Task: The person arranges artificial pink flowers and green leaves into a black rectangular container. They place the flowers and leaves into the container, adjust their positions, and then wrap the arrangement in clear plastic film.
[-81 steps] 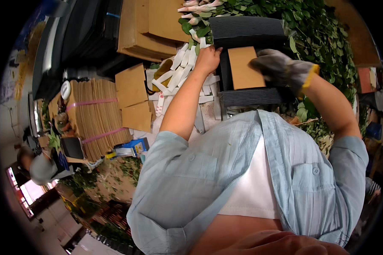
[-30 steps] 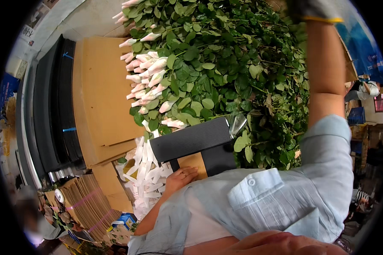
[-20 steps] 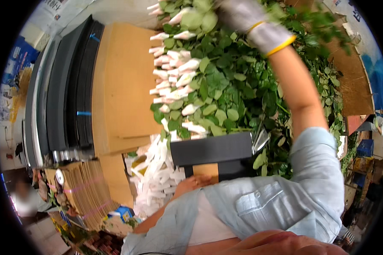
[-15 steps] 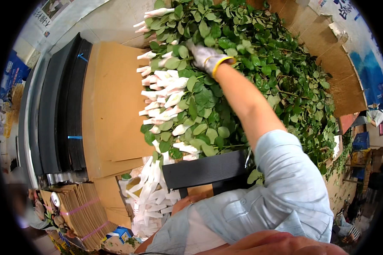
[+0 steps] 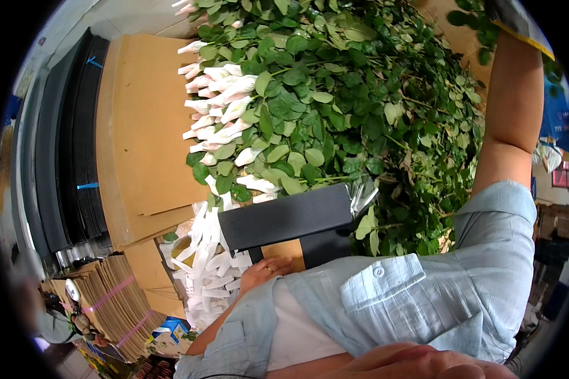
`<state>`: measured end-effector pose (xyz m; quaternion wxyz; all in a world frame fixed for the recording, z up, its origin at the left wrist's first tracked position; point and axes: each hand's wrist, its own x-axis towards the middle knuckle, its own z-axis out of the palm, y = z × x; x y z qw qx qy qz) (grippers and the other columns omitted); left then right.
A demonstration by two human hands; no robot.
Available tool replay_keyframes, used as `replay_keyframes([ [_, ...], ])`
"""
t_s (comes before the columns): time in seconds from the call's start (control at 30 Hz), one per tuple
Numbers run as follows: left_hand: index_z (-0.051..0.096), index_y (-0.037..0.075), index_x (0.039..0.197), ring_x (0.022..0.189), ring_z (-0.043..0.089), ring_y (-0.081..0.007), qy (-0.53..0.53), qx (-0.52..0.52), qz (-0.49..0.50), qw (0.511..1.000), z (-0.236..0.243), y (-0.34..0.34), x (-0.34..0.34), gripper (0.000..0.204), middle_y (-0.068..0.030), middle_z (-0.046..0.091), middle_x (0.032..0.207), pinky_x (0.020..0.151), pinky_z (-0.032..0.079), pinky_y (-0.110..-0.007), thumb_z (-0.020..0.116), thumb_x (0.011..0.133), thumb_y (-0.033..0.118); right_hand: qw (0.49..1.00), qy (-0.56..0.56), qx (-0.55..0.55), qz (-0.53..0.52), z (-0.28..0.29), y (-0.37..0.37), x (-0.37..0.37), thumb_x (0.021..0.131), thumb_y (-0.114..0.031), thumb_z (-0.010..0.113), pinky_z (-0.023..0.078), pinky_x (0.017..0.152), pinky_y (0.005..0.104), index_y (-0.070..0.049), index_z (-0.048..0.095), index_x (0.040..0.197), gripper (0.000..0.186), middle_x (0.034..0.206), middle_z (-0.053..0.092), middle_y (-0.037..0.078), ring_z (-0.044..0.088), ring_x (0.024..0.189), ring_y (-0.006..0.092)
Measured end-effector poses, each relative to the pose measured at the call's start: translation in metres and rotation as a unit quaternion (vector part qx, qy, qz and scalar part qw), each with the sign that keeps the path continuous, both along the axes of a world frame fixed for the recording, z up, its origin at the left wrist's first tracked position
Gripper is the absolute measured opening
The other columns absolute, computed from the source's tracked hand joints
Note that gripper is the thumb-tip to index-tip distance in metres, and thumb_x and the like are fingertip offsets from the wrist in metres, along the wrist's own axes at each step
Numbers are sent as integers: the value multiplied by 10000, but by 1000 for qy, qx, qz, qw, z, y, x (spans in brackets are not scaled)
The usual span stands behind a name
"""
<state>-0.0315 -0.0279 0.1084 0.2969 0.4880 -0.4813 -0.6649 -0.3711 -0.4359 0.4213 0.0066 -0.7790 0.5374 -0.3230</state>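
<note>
My right hand (image 5: 515, 20), in a grey glove with a yellow cuff, is raised at the far right. The picture's rim cuts off its fingers. Leafy rose stems (image 5: 483, 35) hang out on both sides of it, held up off the pile. Bare and wearing a ring, my left hand (image 5: 267, 270) lies with its fingers stretched over a brown cardboard patch (image 5: 287, 251) on a black stand. Just beyond it is a black corrugated board (image 5: 284, 218). A big heap of roses (image 5: 360, 107) fills the middle, their heads in white net sleeves (image 5: 224, 95) pointing left.
Brown cardboard sheets (image 5: 145, 126) lie left of the roses, beside upright black panels (image 5: 63, 145). Loose white sleeves (image 5: 208, 271) are piled left of my left hand. Bundled flat cardboard (image 5: 110, 303) and a blue box (image 5: 174, 328) are at lower left.
My right hand has come off the far part of the rose heap and swung right and up, with leafy stems now beside it. My left hand stays at the cardboard patch; the view has shifted.
</note>
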Motion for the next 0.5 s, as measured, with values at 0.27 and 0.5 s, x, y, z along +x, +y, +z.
replay_keyframes([
  [0.27, 710, 141, 1009, 1029, 647, -160, -254, -361, -124, 889, 2, -16, 1, 263, 40, 687, 1127, 774, 562, -266, 712, 750, 95, 960, -173, 128, 179, -55, 53, 75, 948, -242, 523, 500, 687, 314, -79, 682, 966, 229, 844, 666, 51, 610, 765, 159],
  [0.5, 711, 156, 994, 1039, 641, -140, -257, -338, -132, 896, 2, -16, 3, 224, 59, 689, 1132, 784, 556, -250, 713, 776, 107, 941, 207, 239, 118, -288, 11, 142, 853, -144, 600, 507, 937, 412, -150, 541, 1269, 420, 1192, 629, 136, 612, 1081, 327],
])
